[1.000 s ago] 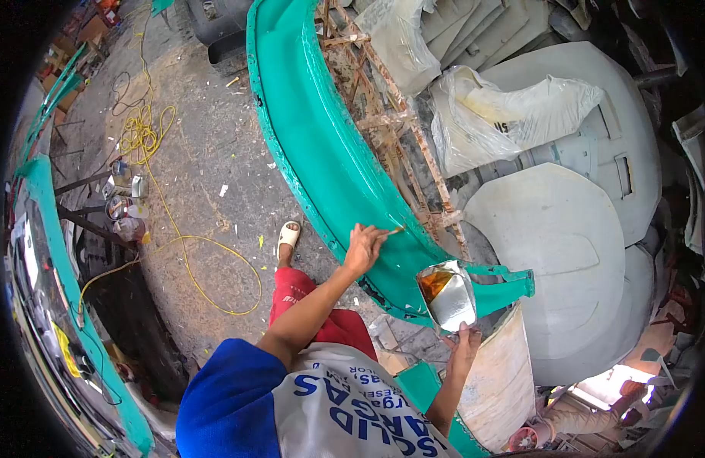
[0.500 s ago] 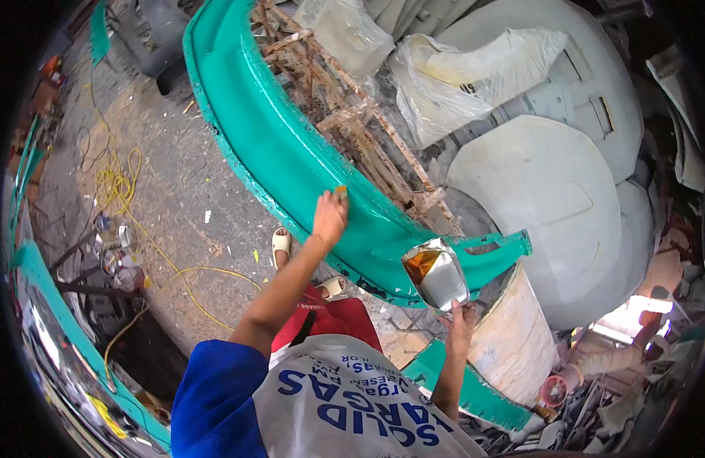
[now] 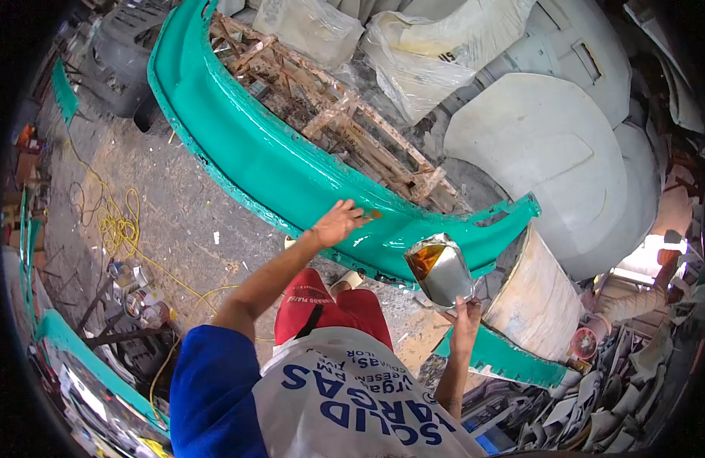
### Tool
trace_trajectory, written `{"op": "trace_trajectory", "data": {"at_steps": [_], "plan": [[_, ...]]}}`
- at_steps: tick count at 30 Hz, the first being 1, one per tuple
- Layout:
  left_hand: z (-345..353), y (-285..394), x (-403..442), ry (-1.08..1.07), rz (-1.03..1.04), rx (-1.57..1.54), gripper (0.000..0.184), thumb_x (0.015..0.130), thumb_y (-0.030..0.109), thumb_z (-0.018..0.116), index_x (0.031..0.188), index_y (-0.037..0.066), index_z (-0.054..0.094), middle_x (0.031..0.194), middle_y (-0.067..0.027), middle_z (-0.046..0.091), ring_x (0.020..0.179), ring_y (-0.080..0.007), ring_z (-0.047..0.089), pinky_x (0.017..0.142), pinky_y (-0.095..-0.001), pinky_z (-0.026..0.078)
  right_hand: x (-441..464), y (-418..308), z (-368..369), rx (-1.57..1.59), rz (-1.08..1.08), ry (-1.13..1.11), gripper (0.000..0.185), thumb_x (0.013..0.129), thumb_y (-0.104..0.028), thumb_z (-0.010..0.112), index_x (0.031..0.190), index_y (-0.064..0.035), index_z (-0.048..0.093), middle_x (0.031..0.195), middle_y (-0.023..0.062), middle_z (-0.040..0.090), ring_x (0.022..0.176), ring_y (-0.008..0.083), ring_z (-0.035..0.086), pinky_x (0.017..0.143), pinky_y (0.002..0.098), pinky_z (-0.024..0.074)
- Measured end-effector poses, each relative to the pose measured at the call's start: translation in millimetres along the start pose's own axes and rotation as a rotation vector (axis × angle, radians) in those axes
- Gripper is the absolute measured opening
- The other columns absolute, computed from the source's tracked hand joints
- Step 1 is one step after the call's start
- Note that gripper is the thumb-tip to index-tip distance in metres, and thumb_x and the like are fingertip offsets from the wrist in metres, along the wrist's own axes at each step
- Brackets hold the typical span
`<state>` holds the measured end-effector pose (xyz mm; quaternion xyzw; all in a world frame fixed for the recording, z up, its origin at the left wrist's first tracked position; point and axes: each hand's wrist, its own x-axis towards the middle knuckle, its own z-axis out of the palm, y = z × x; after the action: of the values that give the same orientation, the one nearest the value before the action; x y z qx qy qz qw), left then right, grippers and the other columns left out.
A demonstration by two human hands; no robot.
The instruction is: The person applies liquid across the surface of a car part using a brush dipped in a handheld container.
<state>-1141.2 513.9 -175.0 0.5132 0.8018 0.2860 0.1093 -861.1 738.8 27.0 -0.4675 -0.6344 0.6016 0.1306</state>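
A long curved, glossy green bumper-like panel [image 3: 284, 168] stretches across the view in front of me. My left hand [image 3: 339, 224] is closed around a small paintbrush [image 3: 374, 215], its amber tip over the panel's surface; whether it touches is hard to tell. My right hand [image 3: 465, 314] grips the near edge of a cut-open metal can [image 3: 449, 281]. Amber liquid [image 3: 426, 261] lies at the can's far left corner. The can is held over the panel's right part, a short way from the brush.
A rusty frame [image 3: 345, 118] stands behind the panel. Large pale moulded parts [image 3: 536, 153] and plastic-wrapped pieces [image 3: 436, 46] are stacked beyond. A yellow cord [image 3: 119, 233] coils on the floor. At the right stands a pale cylinder [image 3: 532, 298], with piled scraps [image 3: 597, 404] nearby.
My left hand has moved the paintbrush right along the panel, closer to the can. The can stays in my right hand, slightly turned. The whole view has shifted a little.
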Motion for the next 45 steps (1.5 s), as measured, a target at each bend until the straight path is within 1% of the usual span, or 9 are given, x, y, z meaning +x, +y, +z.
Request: {"op": "trace_trajectory", "data": {"at_steps": [10, 17, 20, 22, 25, 30, 36, 41, 45], "plan": [[-22, -34, 48, -0.172, 0.253, 0.049, 0.033, 0.090, 0.020, 0.060, 0.122, 0.028, 0.065, 0.101, -0.0017, 0.058, 0.101, -0.0281, 0.048, 0.093, -0.0434, 0.040, -42, 8, 20, 0.044, 0.085, 0.099, 0.058, 0.087, -0.027, 0.072, 0.130, -0.0017, 0.043, 0.123, 0.0135, 0.055, 0.109, 0.0224, 0.057, 0.081, 0.0386, 0.0558], [-99, -69, 27, -0.505, 0.262, 0.040, 0.030, 0.088, 0.016, 0.061, 0.116, 0.022, 0.068, 0.100, -0.0035, 0.057, 0.109, -0.0287, 0.049, 0.101, -0.0476, 0.037, -50, 36, 23, 0.002, -0.020, 0.081, 0.052, 0.090, -0.032, 0.067, 0.124, -0.0010, 0.042, 0.118, 0.0136, 0.056, 0.106, 0.0230, 0.058, 0.078, 0.0418, 0.0593], [-96, -56, 42, -0.458, 0.257, 0.039, 0.031, 0.085, 0.015, 0.061, 0.116, 0.017, 0.069, 0.109, -0.0038, 0.060, 0.110, -0.0289, 0.049, 0.102, -0.0479, 0.037, -54, 29, 31, 0.002, -0.001, 0.081, 0.054, 0.090, -0.032, 0.067, 0.126, 0.0003, 0.041, 0.118, 0.0136, 0.056, 0.107, 0.0230, 0.058, 0.079, 0.0417, 0.0582], [-59, -43, 53, -0.251, 0.369, 0.096, 0.035, 0.084, 0.014, 0.060, 0.118, 0.014, 0.067, 0.124, -0.0029, 0.059, 0.109, -0.0285, 0.050, 0.104, -0.0467, 0.037, -59, 15, 42, 0.090, 0.080, 0.144, 0.056, 0.087, -0.028, 0.073, 0.124, 0.0042, 0.047, 0.118, 0.0150, 0.060, 0.105, 0.0219, 0.058, 0.098, 0.0359, 0.0416], [-32, -39, 45, -0.121, 0.471, 0.268, 0.036, 0.084, 0.013, 0.057, 0.120, 0.010, 0.064, 0.137, -0.0020, 0.053, 0.111, -0.0278, 0.050, 0.103, -0.0439, 0.038, -57, 20, 41, 0.016, 0.030, 0.132, 0.056, 0.087, -0.029, 0.073, 0.123, 0.0047, 0.047, 0.113, 0.0135, 0.061, 0.103, 0.0202, 0.057, 0.092, 0.0337, 0.0437], [-81, -82, 10, -0.460, 0.451, 0.472, 0.039, 0.086, 0.011, 0.054, 0.124, 0.010, 0.061, 0.131, -0.0036, 0.055, 0.119, -0.0275, 0.047, 0.102, -0.0410, 0.039, -50, 18, 47, -0.020, 0.000, 0.092, 0.058, 0.086, -0.030, 0.073, 0.123, 0.0055, 0.046, 0.110, 0.0120, 0.062, 0.101, 0.0193, 0.057, 0.087, 0.0316, 0.0455], [-148, -93, -38, -0.282, 0.131, 0.308, 0.030, 0.088, 0.013, 0.059, 0.117, 0.008, 0.065, 0.119, -0.0011, 0.061, 0.109, -0.0246, 0.053, 0.096, -0.0382, 0.042, -30, 18, 70, 0.017, 0.033, 0.013, 0.062, 0.084, -0.029, 0.076, 0.125, 0.0057, 0.044, 0.114, 0.0142, 0.060, 0.099, 0.0200, 0.059, 0.084, 0.0311, 0.0489], [-148, -22, -56, 0.269, -0.447, -0.645, 0.017, 0.091, 0.011, 0.063, 0.105, 0.005, 0.070, 0.090, -0.0097, 0.069, 0.077, -0.0279, 0.061, 0.072, -0.0389, 0.049, 11, 46, 103, -0.103, -0.032, -0.090, 0.071, 0.079, -0.030, 0.081, 0.124, 0.0084, 0.043, 0.118, 0.0183, 0.058, 0.102, 0.0232, 0.059, 0.086, 0.0329, 0.0494], [-142, 35, -47, 0.301, -0.196, -0.635, 0.014, 0.088, 0.008, 0.066, 0.100, 0.003, 0.070, 0.092, -0.0119, 0.069, 0.082, -0.0284, 0.062, 0.071, -0.0384, 0.050, 26, 39, 144, -0.100, -0.036, -0.152, 0.076, 0.075, -0.033, 0.084, 0.122, 0.0101, 0.043, 0.117, 0.0192, 0.057, 0.103, 0.0230, 0.058, 0.087, 0.0329, 0.0490]]}}
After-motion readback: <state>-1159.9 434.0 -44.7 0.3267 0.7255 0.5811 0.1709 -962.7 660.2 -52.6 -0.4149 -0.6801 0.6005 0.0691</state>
